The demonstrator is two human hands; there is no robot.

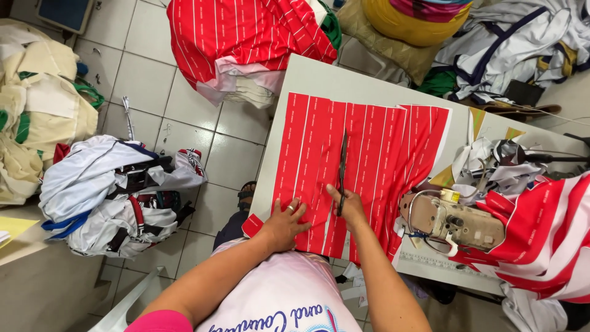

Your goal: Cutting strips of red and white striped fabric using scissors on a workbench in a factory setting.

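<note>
A sheet of red fabric with thin white stripes (381,141) lies spread flat on a pale table (307,80). My right hand (350,206) grips dark scissors (342,166), whose blades point away from me along a stripe in the cloth. My left hand (284,224) rests flat on the near left part of the fabric, fingers spread, a ring on one finger. A cut strip edge runs between the two hands.
A sewing machine (452,224) sits at the table's right, with red and white cloth (544,237) heaped beside it. Piles of white garments (104,197) and red striped cloth (239,37) lie on the tiled floor. Fabric scraps (491,169) clutter the table's right side.
</note>
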